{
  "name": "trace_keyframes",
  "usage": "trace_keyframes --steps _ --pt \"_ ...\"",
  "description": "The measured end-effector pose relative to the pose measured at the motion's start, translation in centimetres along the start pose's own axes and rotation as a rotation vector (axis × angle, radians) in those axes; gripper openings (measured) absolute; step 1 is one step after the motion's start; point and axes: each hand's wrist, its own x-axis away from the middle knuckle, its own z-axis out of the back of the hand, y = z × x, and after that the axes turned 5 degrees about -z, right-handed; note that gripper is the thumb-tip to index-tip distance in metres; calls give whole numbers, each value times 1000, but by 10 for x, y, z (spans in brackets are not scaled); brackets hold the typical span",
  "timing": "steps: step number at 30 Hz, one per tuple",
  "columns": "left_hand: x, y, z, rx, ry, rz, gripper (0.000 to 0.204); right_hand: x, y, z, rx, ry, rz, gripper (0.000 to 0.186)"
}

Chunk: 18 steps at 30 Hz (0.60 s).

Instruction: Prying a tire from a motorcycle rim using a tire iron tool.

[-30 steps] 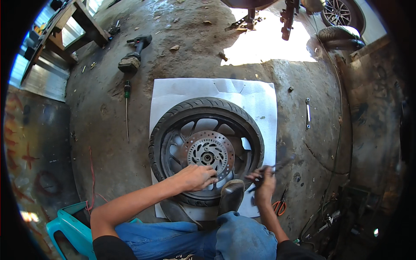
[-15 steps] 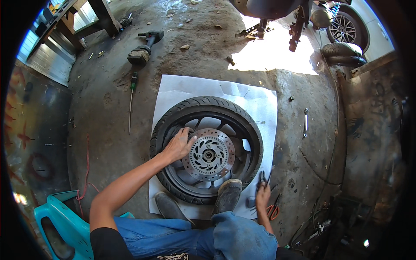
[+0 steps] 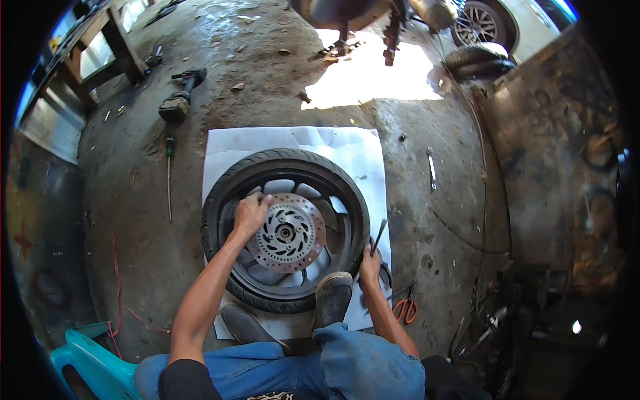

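Observation:
A motorcycle wheel with a black tyre lies flat, a round, drilled brake disc facing up at its hub. My left hand is closed around a spoke at the disc's upper left edge. Beside the tyre's right side, my right hand grips a slim dark tool, its shaft pointing up and away. The tool's lower part is hidden in my fingers, so its kind is unclear. My shoes press close to the tyre's near side.
White sheet lies under the wheel. Orange-handled scissors and a wrench lie to the right; a long screwdriver and a cordless power tool to the left. A turquoise plastic chair stands at lower left.
My right hand has come from the floor near the scissors to the tyre's right side, bringing the dark tool. My left hand stays at the wheel. The whole view has shifted.

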Motion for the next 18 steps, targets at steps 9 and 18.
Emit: trace_keyframes --steps 9,18 --pt "-3 -59 -9 29 230 221 70 -104 -89 -36 118 -152 336 42" --pt "4 -25 27 -103 -84 122 67 -44 -78 67 537 85 446 26"
